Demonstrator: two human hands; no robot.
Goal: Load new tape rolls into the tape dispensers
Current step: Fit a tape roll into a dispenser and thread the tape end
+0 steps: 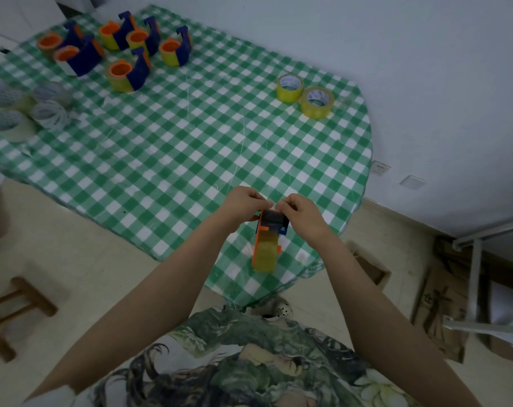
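We see the left hand [243,205] and the right hand [300,214] brought together over the near edge of the table [190,148], which is covered in a green and white checked cloth; both hands grasp the same tape dispenser [271,223], fingers curled and pinching at its far end, the fingertips of the two hands almost touching; whether they pinch the tape's loose end or the plastic itself we cannot tell; the dispenser is orange and blue and already carries a yellowish tape roll [265,255], which hangs toward us just above the cloth; at the far right of the table two yellow rolls [289,87] stand just beside each other, well apart from the hands; at the far left corner we count six loaded dispensers [123,73] with orange cores, grouped closely; nearer along the left edge lies a cluster of pale clear rolls [48,113]; on the floor to the left stands a wooden stool [17,306]; cardboard [443,315] leans by the wall on the right
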